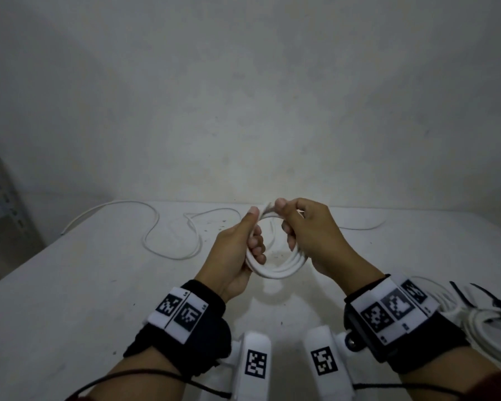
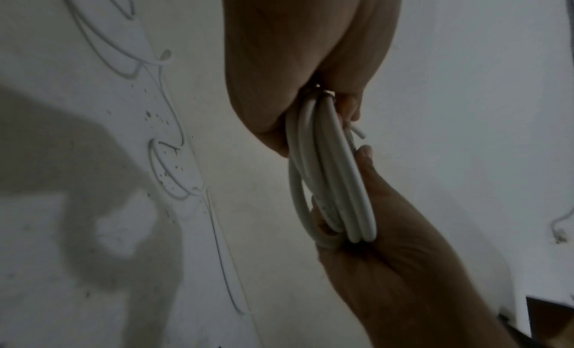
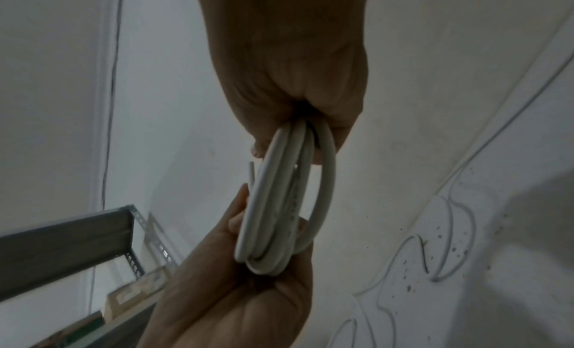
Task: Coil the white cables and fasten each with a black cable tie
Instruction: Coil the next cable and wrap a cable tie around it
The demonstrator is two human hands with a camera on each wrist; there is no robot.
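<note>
A coil of white cable (image 1: 275, 270) hangs upright above the table, held between both hands. My left hand (image 1: 255, 230) grips its left side, thumb on top and fingers curled through the ring. My right hand (image 1: 285, 219) grips the right side and pinches the top with its thumb. The left wrist view shows the coil (image 2: 341, 193) edge-on, several turns thick, with a short cable end (image 2: 357, 132) sticking out near my left hand (image 2: 310, 122). In the right wrist view my right hand (image 3: 295, 142) holds the coil (image 3: 279, 206) from above, and the left hand (image 3: 248, 292) from below.
Loose white cable (image 1: 156, 227) snakes over the white table (image 1: 70, 285) at the far left, and another strand (image 1: 359, 227) lies behind my right hand. Coiled cables (image 1: 492, 328) with black ties (image 1: 475, 299) lie at the right edge. A metal shelf (image 1: 0, 198) stands left.
</note>
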